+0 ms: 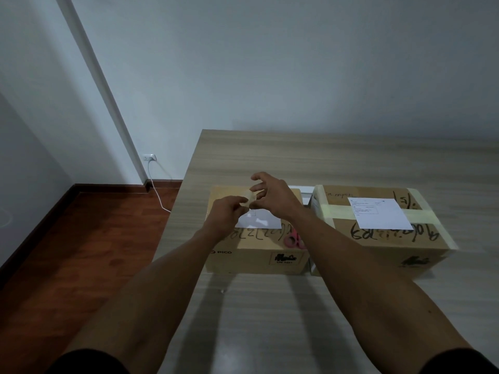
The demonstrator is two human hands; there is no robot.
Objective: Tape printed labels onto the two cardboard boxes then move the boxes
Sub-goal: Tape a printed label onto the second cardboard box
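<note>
Two boxes on the bench, tape roll held above the left one.

The wood-grain bench (351, 157) stood against a pale wall, red-brown floor to its left. The right box (383, 238) already carried a taped label; the left box (256, 255) bore a loose label (266, 221) and red scissors (294, 240). The left hand (225, 211) pinched the tape roll (249, 198); the right hand (272, 194), fingers curled, picked at it. Best to pull a strip long enough to cross the label's edge.
</note>
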